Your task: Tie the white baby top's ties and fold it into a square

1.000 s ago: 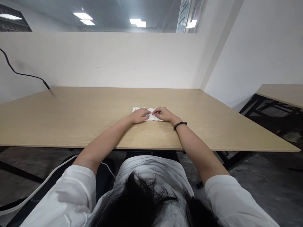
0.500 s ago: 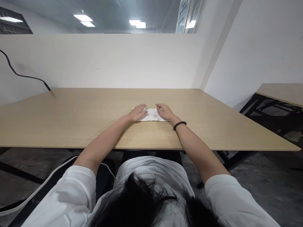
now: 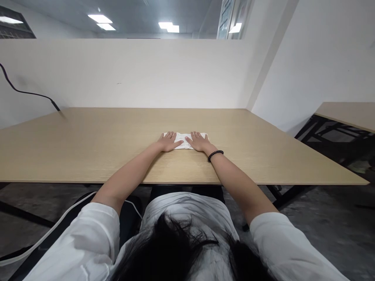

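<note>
Head view: a folded white cloth (image 3: 185, 140) is laid flat near the front edge of a light wood-grain table (image 3: 88, 156). The left hand (image 3: 168, 142) and right hand (image 3: 200, 142) are pressed palm-down on its two ends, fingers spread, not gripping, held just apart. A black beaded bracelet (image 3: 215, 156) is worn on the right wrist. A black cable (image 3: 26, 93) is seen beyond the table's far left corner.

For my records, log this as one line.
left hand: on folded white cloth | right hand: on cloth | surface: wood-grain table
</note>
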`<state>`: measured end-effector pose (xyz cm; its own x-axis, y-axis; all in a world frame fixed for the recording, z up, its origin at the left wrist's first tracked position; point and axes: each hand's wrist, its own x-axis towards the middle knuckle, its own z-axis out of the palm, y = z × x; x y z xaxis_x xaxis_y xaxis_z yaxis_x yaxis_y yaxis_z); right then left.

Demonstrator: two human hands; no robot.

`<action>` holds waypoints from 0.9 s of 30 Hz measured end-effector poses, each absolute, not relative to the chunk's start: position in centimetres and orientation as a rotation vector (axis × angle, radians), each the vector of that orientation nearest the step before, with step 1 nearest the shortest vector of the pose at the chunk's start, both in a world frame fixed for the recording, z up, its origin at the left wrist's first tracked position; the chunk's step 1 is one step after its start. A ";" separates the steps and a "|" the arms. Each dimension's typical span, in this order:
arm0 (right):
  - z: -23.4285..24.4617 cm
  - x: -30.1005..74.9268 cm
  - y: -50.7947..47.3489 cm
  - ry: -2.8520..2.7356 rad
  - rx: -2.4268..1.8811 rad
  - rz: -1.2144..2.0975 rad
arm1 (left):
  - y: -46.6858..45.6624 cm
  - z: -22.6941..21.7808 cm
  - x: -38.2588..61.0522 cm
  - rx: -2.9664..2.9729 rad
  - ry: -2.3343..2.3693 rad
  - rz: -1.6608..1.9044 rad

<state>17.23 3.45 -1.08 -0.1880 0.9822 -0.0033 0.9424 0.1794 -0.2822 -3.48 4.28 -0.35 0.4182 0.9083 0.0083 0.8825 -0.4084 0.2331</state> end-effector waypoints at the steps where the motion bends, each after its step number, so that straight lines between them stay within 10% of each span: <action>1: -1.0 17.5 3.5 -2.228 -1.924 0.321 | 4.4 -0.3 -3.7 2.465 1.606 0.200; 17: 0.5 24.1 4.1 -1.551 -2.079 0.345 | 8.6 0.0 -11.3 1.859 2.086 0.667; 27: 1.8 22.2 2.3 -1.826 -1.881 0.590 | 6.2 1.3 -7.8 2.035 1.575 0.516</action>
